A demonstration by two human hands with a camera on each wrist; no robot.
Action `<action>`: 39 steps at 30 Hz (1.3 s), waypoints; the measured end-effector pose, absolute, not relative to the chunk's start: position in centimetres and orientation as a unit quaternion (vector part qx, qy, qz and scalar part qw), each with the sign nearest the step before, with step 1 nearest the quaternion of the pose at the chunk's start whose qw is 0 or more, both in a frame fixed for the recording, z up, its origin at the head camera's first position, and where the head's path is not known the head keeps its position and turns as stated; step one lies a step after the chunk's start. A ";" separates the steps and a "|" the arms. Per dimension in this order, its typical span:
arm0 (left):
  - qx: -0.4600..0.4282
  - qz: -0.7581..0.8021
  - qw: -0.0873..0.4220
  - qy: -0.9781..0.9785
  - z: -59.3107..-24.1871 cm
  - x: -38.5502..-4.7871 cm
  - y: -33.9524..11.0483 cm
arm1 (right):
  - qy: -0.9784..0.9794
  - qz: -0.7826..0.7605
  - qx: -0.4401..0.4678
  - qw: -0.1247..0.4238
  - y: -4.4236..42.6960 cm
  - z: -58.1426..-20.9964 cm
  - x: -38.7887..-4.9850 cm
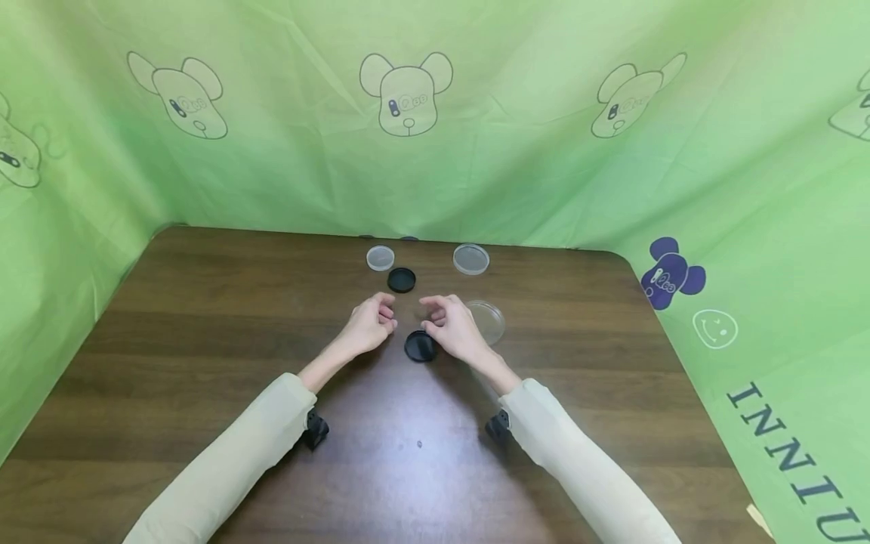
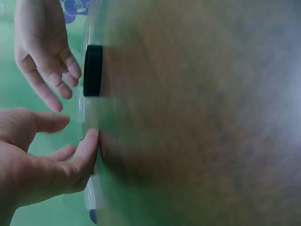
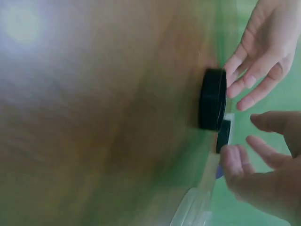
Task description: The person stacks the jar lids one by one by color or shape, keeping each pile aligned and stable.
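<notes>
My left hand (image 1: 370, 323) hovers above the middle of the table with its fingers loosely bent and nothing between them. Facing it, my right hand (image 1: 454, 326) is also without anything in its fingers. Just below the right thumb lies a black round shallow dish (image 1: 420, 347), partly covered by that hand in the head view. Both wrist views show gaps between fingers and thumbs; the black dish stands out there too (image 2: 93, 70). Beyond the hands is a second black round dish (image 1: 402, 280). A clear round dish (image 1: 484, 323) lies behind the right hand, partly hidden.
Two more clear round dishes sit near the table's back edge, a smaller one (image 1: 381, 258) on the left and a larger one (image 1: 471, 259) on the right. Green printed cloth (image 1: 408, 181) hangs around the brown wooden table (image 1: 204, 332). Small dark cameras are strapped at both wrists.
</notes>
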State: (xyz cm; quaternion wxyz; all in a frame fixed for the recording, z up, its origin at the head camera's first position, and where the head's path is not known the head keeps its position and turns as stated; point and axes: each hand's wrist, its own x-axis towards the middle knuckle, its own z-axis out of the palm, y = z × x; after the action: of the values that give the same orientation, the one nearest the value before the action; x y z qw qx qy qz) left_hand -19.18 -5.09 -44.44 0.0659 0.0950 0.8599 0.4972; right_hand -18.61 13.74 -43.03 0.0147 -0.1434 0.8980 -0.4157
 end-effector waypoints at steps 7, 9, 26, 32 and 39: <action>0.039 0.536 0.033 0.843 -44.6 -21.4 -5.4 | 0.891 -0.435 -0.121 0.046 13.1 -42.9 -22.0; 0.020 0.546 0.022 0.837 -44.7 -22.0 -5.5 | 0.889 -0.440 -0.113 0.052 12.8 -42.8 -22.8; -0.058 0.587 0.018 0.808 -44.8 -24.4 -4.0 | 0.874 -0.475 -0.057 0.086 11.9 -43.8 -26.2; -0.069 0.577 0.022 0.814 -44.6 -24.5 -3.1 | 0.876 -0.471 -0.052 0.088 11.4 -43.9 -26.5; -0.065 0.564 0.006 0.823 -44.5 -24.6 -3.3 | 0.878 -0.468 -0.044 0.090 10.7 -43.6 -26.6</action>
State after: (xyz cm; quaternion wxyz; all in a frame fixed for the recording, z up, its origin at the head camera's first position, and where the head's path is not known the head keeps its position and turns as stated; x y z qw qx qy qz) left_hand -24.60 -3.33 -44.47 0.0058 -0.0645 0.8229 0.5645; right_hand -26.57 10.68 -43.57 0.0901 -0.0443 0.8781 -0.4678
